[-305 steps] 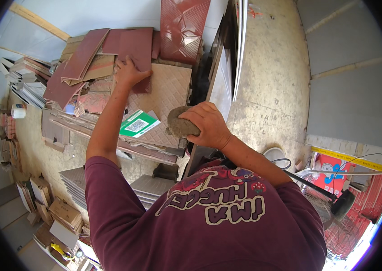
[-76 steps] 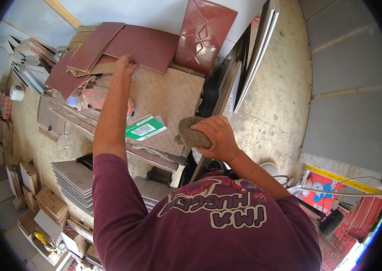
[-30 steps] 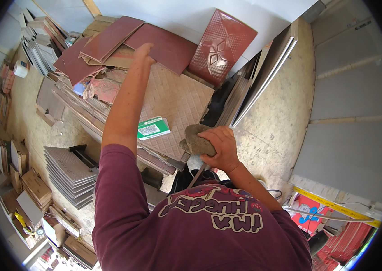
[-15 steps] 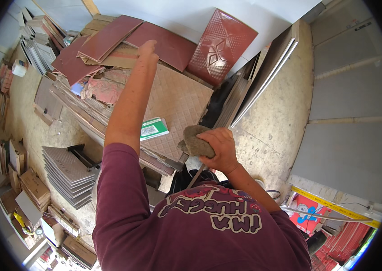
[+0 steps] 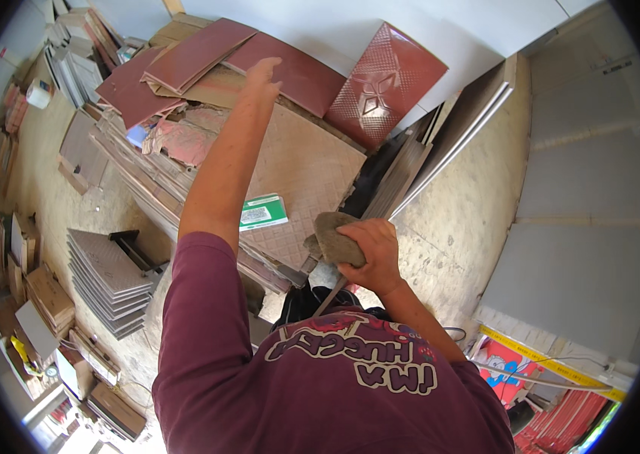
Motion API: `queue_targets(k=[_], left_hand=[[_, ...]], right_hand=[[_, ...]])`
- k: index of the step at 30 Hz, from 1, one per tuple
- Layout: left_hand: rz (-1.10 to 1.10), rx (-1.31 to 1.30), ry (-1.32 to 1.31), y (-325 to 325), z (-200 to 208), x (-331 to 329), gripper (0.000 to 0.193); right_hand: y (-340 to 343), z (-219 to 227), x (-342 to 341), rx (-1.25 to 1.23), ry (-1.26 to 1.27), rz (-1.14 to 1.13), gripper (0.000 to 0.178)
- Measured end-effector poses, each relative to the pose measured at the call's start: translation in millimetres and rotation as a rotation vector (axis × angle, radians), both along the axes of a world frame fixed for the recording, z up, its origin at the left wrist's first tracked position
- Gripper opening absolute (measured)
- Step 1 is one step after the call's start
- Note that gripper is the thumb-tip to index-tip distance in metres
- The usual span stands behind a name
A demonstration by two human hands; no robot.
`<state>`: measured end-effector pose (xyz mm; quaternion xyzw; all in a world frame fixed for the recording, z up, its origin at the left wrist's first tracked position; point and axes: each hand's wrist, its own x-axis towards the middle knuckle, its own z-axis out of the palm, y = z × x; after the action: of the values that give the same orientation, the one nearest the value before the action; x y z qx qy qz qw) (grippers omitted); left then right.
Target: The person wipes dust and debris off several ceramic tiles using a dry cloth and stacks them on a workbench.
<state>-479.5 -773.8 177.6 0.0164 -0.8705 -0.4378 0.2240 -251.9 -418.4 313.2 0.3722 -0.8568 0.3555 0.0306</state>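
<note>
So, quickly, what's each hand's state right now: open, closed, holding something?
Left hand: open, over the plain dark red tile; contact can't be told.
Right hand: closed, holding a grey-brown lump.

Lone fisheye at head height looks steeply down and forward, wearer's shirt (image 5: 327,412) close below, right hand (image 5: 373,252) midway, left hand (image 5: 262,78) farther out, floor (image 5: 479,204) and pale wall (image 5: 312,23) beyond.

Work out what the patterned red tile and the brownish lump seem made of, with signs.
Patterned red tile: probably glazed ceramic, glossy, judging by bright glints on its raised pattern.
Lump in the right hand: perhaps sponge or stone; its dull, uneven surface leaves that open.
</note>
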Motion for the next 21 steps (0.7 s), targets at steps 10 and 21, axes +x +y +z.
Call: queue_targets(k=[10, 21], left_hand=[[0.342, 0.833, -0.052, -81, 63, 41, 0.035], [0.651, 0.629, -0.409, -160, 72, 84, 0.028]], right_hand=[[-1, -3, -1, -0.006, 0.004, -0.022, 0.052], [-3, -3, -2, -0.019, 0.041, -0.014, 0.047]])
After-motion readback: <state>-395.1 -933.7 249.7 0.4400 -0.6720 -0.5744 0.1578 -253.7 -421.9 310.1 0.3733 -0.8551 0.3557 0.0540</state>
